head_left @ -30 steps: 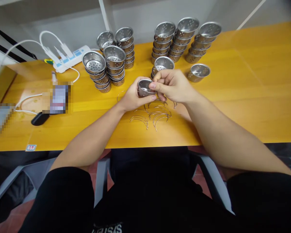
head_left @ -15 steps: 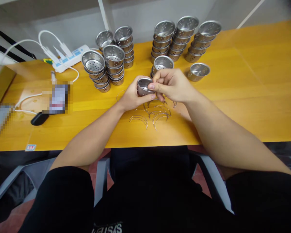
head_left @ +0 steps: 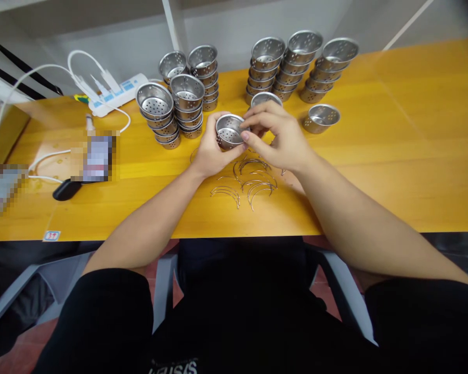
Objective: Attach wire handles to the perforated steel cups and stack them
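left hand (head_left: 210, 150) cups the small perforated metal cup (head_left: 228, 131) just above the scatter of wire handles (head_left: 246, 179) on the yellow table (head_left: 393, 156), fingers curled round its wall. right hand (head_left: 278, 136) is at the cup's rim, thumb and forefinger pinched there, possibly on a thin wire, too fine to tell. stacks of cups (head_left: 179, 101) stand behind the wire handles.

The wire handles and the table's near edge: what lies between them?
Nothing. In the head view, bare yellow table runs from the wire handles to the near edge.
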`<state>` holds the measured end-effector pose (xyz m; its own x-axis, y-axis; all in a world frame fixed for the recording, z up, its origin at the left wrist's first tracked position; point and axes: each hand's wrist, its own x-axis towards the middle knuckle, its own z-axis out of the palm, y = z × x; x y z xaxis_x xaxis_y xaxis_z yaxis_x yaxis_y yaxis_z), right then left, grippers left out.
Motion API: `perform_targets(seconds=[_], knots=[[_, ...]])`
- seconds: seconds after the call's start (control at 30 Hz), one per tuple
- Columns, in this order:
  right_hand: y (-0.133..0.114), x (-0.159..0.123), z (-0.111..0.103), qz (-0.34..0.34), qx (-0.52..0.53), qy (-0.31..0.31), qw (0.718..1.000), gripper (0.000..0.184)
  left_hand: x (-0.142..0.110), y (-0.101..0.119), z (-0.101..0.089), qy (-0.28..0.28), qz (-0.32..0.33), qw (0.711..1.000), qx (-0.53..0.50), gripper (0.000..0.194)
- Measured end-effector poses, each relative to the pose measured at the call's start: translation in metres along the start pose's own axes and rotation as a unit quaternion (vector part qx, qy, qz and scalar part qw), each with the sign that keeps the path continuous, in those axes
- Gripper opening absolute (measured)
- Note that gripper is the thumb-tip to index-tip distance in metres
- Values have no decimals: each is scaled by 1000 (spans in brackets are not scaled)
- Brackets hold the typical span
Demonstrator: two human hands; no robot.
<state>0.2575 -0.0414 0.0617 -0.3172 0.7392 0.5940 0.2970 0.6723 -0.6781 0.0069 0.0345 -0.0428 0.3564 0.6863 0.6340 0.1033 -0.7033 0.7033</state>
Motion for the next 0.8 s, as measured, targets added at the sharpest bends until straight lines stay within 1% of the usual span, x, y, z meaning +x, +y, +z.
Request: perform_targets(seconds=[0.2, 0.3, 0.43, 0.57, 0.63, 0.73, 0.8], knots=[[-8, -1, 2, 25, 7, -9, 1000, 57, 2, 20, 0, 2, -43, 999, -7, 118], [-6, -1, 4, 18, -3, -29, 999, 60, 2, 25, 1, -7, -43, 999, 7, 118], [-3, -2, 6, 11, -12, -62, 998, 66, 1, 28, -2, 3, -48, 999, -1, 120], [1, -3, 6, 0, -14, -97, 995, 66, 1, 29, -5, -2, -52, 999, -4, 122], [4, -4, 7, -11, -20, -103, 994, 68, 1, 27, -5, -4, -49, 999, -5, 121], [5, -5, 8, -24, -28, -88, 995, 71, 2, 20, -2, -6, -29, 999, -16, 120], [4, -5, 9, -20, -27, -71, 997, 77, 2, 14, 0, -8, -19, 1000, -14, 124]])
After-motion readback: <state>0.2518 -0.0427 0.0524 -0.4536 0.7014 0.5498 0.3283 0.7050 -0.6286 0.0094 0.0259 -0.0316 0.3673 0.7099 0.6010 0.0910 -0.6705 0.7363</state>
